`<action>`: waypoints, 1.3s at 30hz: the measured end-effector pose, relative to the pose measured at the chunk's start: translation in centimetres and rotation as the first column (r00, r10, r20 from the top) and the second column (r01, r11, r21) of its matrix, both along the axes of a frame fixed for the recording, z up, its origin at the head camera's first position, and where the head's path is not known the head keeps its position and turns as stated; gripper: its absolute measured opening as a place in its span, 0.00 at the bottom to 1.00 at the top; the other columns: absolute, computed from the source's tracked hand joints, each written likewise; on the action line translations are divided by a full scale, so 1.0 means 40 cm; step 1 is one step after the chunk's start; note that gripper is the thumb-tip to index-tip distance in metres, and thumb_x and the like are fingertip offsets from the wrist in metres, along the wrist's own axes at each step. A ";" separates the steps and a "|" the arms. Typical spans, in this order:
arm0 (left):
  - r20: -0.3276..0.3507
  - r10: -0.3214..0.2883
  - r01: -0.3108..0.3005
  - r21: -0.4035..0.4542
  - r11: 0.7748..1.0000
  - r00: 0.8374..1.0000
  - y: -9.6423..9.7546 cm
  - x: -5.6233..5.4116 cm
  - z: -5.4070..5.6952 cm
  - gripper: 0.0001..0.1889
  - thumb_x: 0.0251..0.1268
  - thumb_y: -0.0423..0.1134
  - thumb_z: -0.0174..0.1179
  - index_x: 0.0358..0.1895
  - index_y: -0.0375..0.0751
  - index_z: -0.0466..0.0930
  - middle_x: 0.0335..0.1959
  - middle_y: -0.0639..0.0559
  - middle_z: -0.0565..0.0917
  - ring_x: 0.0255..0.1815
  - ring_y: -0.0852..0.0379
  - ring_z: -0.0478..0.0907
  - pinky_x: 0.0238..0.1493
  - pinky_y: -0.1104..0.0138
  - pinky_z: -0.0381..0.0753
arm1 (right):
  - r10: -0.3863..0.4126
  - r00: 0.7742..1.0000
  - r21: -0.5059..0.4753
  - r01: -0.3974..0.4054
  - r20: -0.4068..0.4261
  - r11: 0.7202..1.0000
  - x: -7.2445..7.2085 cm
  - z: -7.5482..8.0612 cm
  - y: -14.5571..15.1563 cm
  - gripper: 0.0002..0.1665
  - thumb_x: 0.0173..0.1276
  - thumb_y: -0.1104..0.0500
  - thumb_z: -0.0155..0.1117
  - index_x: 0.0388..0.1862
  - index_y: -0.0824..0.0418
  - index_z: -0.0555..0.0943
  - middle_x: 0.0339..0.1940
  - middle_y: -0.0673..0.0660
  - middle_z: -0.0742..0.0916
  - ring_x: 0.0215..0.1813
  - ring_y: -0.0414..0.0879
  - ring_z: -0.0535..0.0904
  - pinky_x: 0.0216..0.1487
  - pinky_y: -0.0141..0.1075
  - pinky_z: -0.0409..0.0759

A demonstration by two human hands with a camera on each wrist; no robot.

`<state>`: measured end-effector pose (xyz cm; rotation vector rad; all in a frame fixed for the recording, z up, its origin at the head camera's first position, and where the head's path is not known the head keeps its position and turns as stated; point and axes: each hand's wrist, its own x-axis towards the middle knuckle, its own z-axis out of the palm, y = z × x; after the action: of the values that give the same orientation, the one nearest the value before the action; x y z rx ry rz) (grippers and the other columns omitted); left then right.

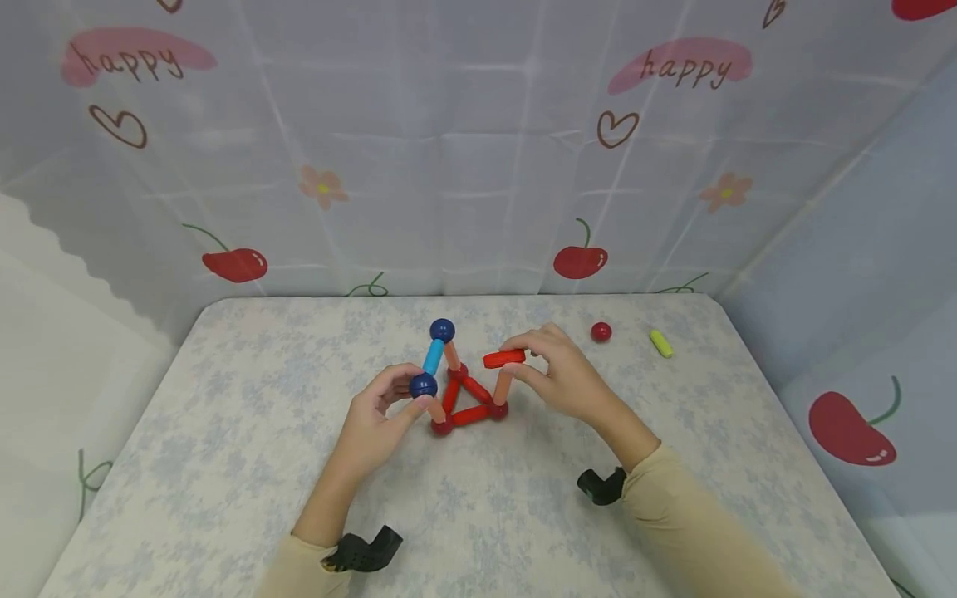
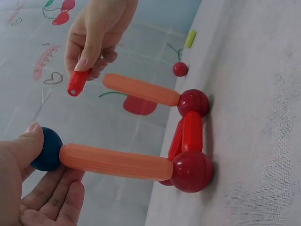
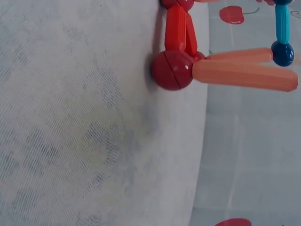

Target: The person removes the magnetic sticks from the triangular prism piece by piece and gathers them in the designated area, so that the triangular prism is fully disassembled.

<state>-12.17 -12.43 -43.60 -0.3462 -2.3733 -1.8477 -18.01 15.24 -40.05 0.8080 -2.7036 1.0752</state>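
Observation:
A triangle of red rods (image 1: 470, 415) joined by dark red balls (image 1: 443, 425) lies on the table, with orange rods (image 2: 117, 162) standing up from its corners. Two of these uprights carry dark blue balls (image 1: 443, 330), linked by a light blue rod (image 1: 434, 355). My left hand (image 1: 380, 419) holds the nearer blue ball (image 1: 423, 385) between thumb and fingers. The third orange rod (image 3: 247, 76), on the right, has a bare top. Just over it, my right hand (image 1: 559, 370) pinches a loose red rod (image 1: 504, 359); the right wrist view does not show this hand.
Toward the back right of the table (image 1: 224, 382) lie a red ball (image 1: 601, 332) and a yellow-green rod (image 1: 661, 343). Behind the table hangs a printed curtain (image 1: 449, 166). Black wrist mounts (image 1: 366, 551) stick out from both sleeves.

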 end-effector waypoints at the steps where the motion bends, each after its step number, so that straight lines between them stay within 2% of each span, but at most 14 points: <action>1: -0.004 -0.011 0.011 0.001 1.000 1.000 -0.003 -0.001 -0.001 0.17 0.66 0.37 0.66 0.57 0.48 0.77 0.50 0.52 0.84 0.51 0.58 0.81 0.59 0.72 0.77 | -0.008 1.000 -0.006 0.008 -0.002 1.000 -0.002 -0.001 0.009 0.17 0.64 0.55 0.72 0.52 0.49 0.84 0.45 0.45 0.86 0.47 0.45 0.73 0.44 0.39 0.76; 5: -0.018 -0.054 0.053 -0.006 0.999 0.998 -0.005 -0.002 -0.005 0.18 0.67 0.39 0.64 0.59 0.47 0.76 0.52 0.51 0.84 0.53 0.59 0.81 0.60 0.72 0.76 | -0.058 0.998 -0.010 0.058 -0.007 0.998 -0.007 -0.009 0.042 0.18 0.64 0.53 0.72 0.53 0.50 0.84 0.47 0.46 0.86 0.47 0.47 0.74 0.45 0.40 0.76; 10: -0.024 -0.061 0.061 -0.003 0.998 0.998 -0.001 -0.001 -0.008 0.18 0.68 0.39 0.64 0.60 0.48 0.77 0.52 0.52 0.83 0.54 0.60 0.79 0.62 0.71 0.76 | -0.156 0.988 -0.008 0.155 -0.015 0.988 -0.009 -0.024 0.091 0.18 0.65 0.54 0.72 0.53 0.53 0.84 0.50 0.50 0.87 0.48 0.50 0.77 0.46 0.43 0.78; 13: -0.028 -0.071 0.071 -0.003 0.997 0.997 -0.001 -0.002 -0.009 0.19 0.68 0.38 0.64 0.60 0.48 0.76 0.53 0.52 0.83 0.55 0.60 0.79 0.62 0.70 0.76 | -0.238 0.971 0.038 0.239 -0.021 0.970 -0.013 -0.034 0.132 0.18 0.67 0.52 0.70 0.54 0.54 0.83 0.47 0.51 0.87 0.46 0.49 0.77 0.44 0.42 0.76; 16: -0.027 -0.075 0.075 -0.009 0.997 0.997 -0.001 -0.002 -0.010 0.19 0.68 0.39 0.64 0.60 0.48 0.76 0.53 0.53 0.83 0.55 0.60 0.79 0.63 0.69 0.76 | -0.339 0.941 0.091 0.338 0.001 0.937 -0.022 -0.048 0.186 0.19 0.69 0.50 0.68 0.55 0.55 0.82 0.45 0.53 0.85 0.44 0.50 0.75 0.40 0.41 0.74; 22: -0.014 -0.067 0.066 -0.040 0.997 0.998 -0.001 -0.002 -0.009 0.20 0.68 0.40 0.64 0.61 0.49 0.76 0.56 0.53 0.82 0.56 0.60 0.79 0.63 0.65 0.76 | -0.521 0.852 0.138 0.512 0.040 0.848 -0.048 -0.081 0.326 0.21 0.72 0.48 0.63 0.57 0.59 0.80 0.43 0.58 0.84 0.35 0.50 0.73 0.29 0.37 0.71; 26: -0.006 -0.063 0.062 -0.056 0.996 0.998 0.000 -0.002 -0.006 0.20 0.67 0.40 0.64 0.61 0.49 0.76 0.57 0.53 0.82 0.56 0.60 0.79 0.63 0.67 0.76 | -0.625 0.775 0.165 0.607 0.095 0.777 -0.068 -0.096 0.420 0.25 0.75 0.45 0.58 0.61 0.61 0.77 0.47 0.62 0.83 0.32 0.52 0.73 0.25 0.38 0.70; 31: 0.006 -0.061 0.061 -0.060 0.996 0.998 0.001 0.000 -0.004 0.20 0.67 0.41 0.64 0.61 0.50 0.76 0.56 0.55 0.82 0.56 0.59 0.79 0.64 0.69 0.75 | -0.724 0.666 0.228 0.688 0.181 0.689 -0.106 -0.131 0.515 0.29 0.76 0.45 0.52 0.65 0.65 0.73 0.53 0.67 0.81 0.43 0.59 0.75 0.35 0.44 0.72; 35: -0.004 -0.070 0.070 -0.063 0.996 0.998 0.001 -0.002 -0.005 0.20 0.68 0.41 0.63 0.62 0.50 0.75 0.57 0.54 0.81 0.57 0.59 0.79 0.65 0.65 0.76 | -0.776 0.584 0.294 0.718 0.239 0.631 -0.132 -0.161 0.570 0.30 0.77 0.46 0.49 0.66 0.66 0.71 0.56 0.69 0.79 0.51 0.63 0.75 0.41 0.49 0.75; 37: -0.015 -0.074 0.073 -0.067 0.995 0.997 0.002 -0.003 -0.007 0.20 0.68 0.41 0.63 0.62 0.49 0.75 0.57 0.53 0.82 0.56 0.58 0.79 0.64 0.63 0.76 | -0.791 0.557 0.323 0.723 0.251 0.611 -0.139 -0.170 0.586 0.30 0.76 0.47 0.49 0.66 0.66 0.71 0.57 0.70 0.79 0.52 0.64 0.76 0.41 0.50 0.75; 39: -0.028 -0.079 0.077 -0.068 0.995 0.996 0.003 -0.004 -0.009 0.20 0.68 0.40 0.63 0.62 0.48 0.75 0.57 0.52 0.82 0.56 0.58 0.79 0.64 0.62 0.77 | -0.798 0.547 0.343 0.720 0.254 0.603 -0.141 -0.176 0.594 0.30 0.76 0.47 0.49 0.66 0.67 0.71 0.57 0.71 0.79 0.51 0.64 0.76 0.40 0.50 0.75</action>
<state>-12.34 -12.29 -43.96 -0.4771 -2.4380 -1.7842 -23.67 39.02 -47.10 -0.6820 -2.9530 0.7723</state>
